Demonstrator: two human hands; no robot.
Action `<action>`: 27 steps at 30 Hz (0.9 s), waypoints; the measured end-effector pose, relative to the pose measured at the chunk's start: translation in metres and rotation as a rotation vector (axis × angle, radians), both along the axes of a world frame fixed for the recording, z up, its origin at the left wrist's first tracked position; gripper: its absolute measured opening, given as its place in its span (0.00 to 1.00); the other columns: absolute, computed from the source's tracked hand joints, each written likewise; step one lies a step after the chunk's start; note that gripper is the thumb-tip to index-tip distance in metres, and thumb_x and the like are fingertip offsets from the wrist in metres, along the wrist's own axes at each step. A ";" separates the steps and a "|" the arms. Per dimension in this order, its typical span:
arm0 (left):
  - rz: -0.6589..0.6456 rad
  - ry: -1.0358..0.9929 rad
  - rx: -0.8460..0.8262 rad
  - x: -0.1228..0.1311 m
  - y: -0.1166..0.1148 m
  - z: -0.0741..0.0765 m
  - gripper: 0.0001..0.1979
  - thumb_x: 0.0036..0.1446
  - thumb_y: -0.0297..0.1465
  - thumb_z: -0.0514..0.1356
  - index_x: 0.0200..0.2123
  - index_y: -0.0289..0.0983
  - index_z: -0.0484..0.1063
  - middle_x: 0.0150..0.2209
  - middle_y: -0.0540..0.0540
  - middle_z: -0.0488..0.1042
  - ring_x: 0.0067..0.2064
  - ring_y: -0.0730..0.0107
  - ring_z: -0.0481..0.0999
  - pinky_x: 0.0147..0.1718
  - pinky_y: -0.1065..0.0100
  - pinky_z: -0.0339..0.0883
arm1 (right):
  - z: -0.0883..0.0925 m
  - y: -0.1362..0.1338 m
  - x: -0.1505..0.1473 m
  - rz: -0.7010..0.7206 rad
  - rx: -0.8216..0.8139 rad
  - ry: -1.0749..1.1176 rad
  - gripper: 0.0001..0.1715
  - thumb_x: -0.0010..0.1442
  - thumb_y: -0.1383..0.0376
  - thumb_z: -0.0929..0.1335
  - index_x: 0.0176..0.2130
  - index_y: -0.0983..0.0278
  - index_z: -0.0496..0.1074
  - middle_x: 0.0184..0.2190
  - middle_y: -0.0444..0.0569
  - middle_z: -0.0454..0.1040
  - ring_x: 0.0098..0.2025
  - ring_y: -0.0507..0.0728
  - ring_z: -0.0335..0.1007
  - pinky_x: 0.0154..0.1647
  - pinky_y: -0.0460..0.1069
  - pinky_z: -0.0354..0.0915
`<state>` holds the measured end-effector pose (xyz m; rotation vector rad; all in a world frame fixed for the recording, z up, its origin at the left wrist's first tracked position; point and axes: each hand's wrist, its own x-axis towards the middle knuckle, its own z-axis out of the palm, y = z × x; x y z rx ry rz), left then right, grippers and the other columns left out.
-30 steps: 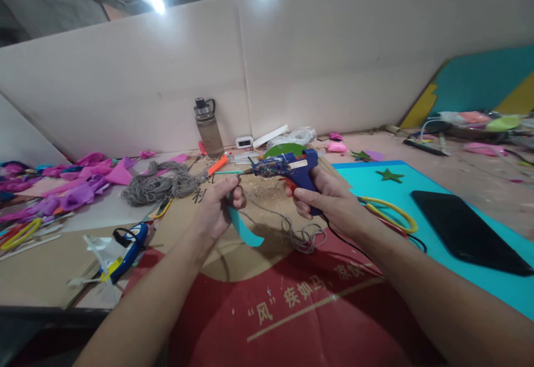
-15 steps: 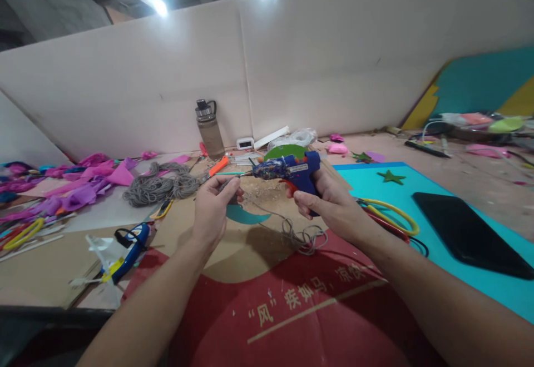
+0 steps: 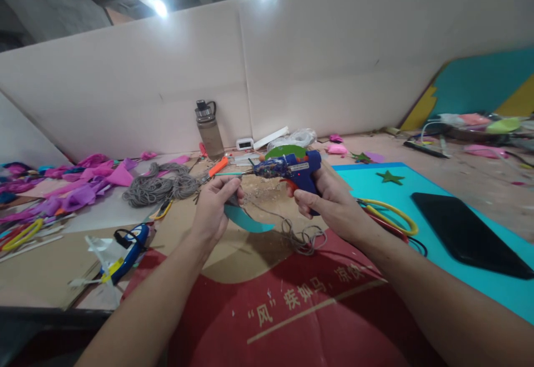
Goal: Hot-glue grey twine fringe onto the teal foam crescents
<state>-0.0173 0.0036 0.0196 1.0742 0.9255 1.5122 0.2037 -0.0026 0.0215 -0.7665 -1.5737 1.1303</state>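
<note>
My left hand (image 3: 217, 203) is closed in a pinch on a teal curved strip (image 3: 252, 222), whose pointed end sticks out to the right below the fingers. A thin grey cord (image 3: 304, 240) leads from near these fingertips to a loose tangle on the board. Wrapped round the handle of a blue hot glue gun (image 3: 298, 169), my right hand (image 3: 329, 194) keeps it level, with fingers at the orange trigger. The gun's nozzle points left and is close to my left fingertips; whether they touch, I cannot tell.
Red-and-tan cardboard (image 3: 292, 300) lies under my hands. Left are a bundle of grey cord (image 3: 161, 183), pink and purple scraps (image 3: 87, 189) and a blue tool (image 3: 131, 253). A bottle (image 3: 209, 133) stands behind; a black phone (image 3: 471, 233) and green star (image 3: 390, 177) lie right.
The teal strip has shifted slightly right and down, and more of it shows below my left fingers. The glue gun has hardly moved.
</note>
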 end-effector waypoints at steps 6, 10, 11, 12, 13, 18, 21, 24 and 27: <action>0.051 0.052 0.040 0.001 0.000 -0.001 0.09 0.46 0.33 0.70 0.26 0.35 0.75 0.21 0.51 0.72 0.22 0.78 0.69 0.24 0.75 0.64 | 0.001 -0.001 0.001 -0.027 -0.002 -0.033 0.15 0.60 0.62 0.67 0.44 0.60 0.58 0.30 0.39 0.62 0.22 0.47 0.58 0.20 0.47 0.61; 0.061 0.058 0.029 0.000 0.001 -0.002 0.09 0.46 0.34 0.70 0.26 0.35 0.75 0.21 0.51 0.72 0.22 0.77 0.69 0.24 0.75 0.64 | 0.000 0.000 0.001 -0.014 0.021 -0.030 0.15 0.61 0.61 0.67 0.44 0.59 0.58 0.29 0.39 0.61 0.22 0.47 0.57 0.20 0.47 0.60; 0.062 0.055 0.029 0.000 0.001 -0.002 0.09 0.46 0.34 0.70 0.26 0.35 0.75 0.21 0.51 0.72 0.22 0.77 0.69 0.24 0.75 0.64 | 0.000 -0.001 0.001 -0.015 0.025 -0.031 0.15 0.61 0.61 0.67 0.44 0.59 0.58 0.29 0.39 0.61 0.22 0.47 0.57 0.20 0.47 0.60; 0.064 0.050 0.030 0.000 0.001 -0.002 0.09 0.46 0.34 0.70 0.26 0.35 0.75 0.21 0.51 0.72 0.22 0.77 0.69 0.24 0.75 0.64 | 0.000 -0.001 0.001 -0.018 0.028 -0.032 0.15 0.61 0.61 0.67 0.44 0.59 0.58 0.30 0.39 0.62 0.22 0.47 0.57 0.20 0.47 0.60; 0.066 0.044 0.030 0.000 0.001 -0.001 0.09 0.46 0.34 0.70 0.26 0.35 0.75 0.21 0.51 0.72 0.22 0.78 0.69 0.24 0.75 0.64 | 0.000 -0.001 0.000 -0.021 0.031 -0.036 0.14 0.61 0.61 0.67 0.44 0.59 0.58 0.30 0.39 0.62 0.22 0.47 0.57 0.20 0.47 0.60; 0.064 0.014 0.018 0.000 0.002 0.000 0.09 0.45 0.33 0.70 0.27 0.35 0.75 0.21 0.51 0.73 0.22 0.78 0.69 0.24 0.75 0.64 | 0.001 -0.002 0.000 -0.029 0.044 -0.062 0.12 0.61 0.62 0.66 0.42 0.60 0.58 0.28 0.39 0.60 0.21 0.47 0.58 0.20 0.47 0.60; 0.038 -0.004 0.011 -0.001 0.003 0.000 0.09 0.46 0.33 0.70 0.27 0.35 0.75 0.21 0.51 0.73 0.22 0.78 0.69 0.23 0.75 0.64 | 0.000 -0.001 0.000 -0.033 0.036 -0.054 0.12 0.60 0.62 0.66 0.42 0.60 0.58 0.29 0.40 0.61 0.22 0.47 0.58 0.20 0.47 0.59; 0.019 -0.021 -0.006 -0.001 0.003 0.001 0.09 0.46 0.33 0.70 0.28 0.35 0.75 0.20 0.51 0.72 0.21 0.78 0.69 0.23 0.76 0.64 | -0.001 0.000 0.000 -0.028 0.012 -0.041 0.14 0.61 0.61 0.67 0.43 0.59 0.58 0.30 0.40 0.63 0.21 0.47 0.58 0.20 0.47 0.59; 0.009 -0.023 -0.025 -0.002 0.002 0.001 0.10 0.45 0.33 0.70 0.28 0.35 0.75 0.20 0.51 0.72 0.21 0.78 0.69 0.23 0.76 0.64 | -0.001 0.000 0.000 -0.023 0.000 -0.028 0.14 0.61 0.62 0.67 0.44 0.59 0.58 0.29 0.39 0.63 0.21 0.48 0.58 0.20 0.47 0.59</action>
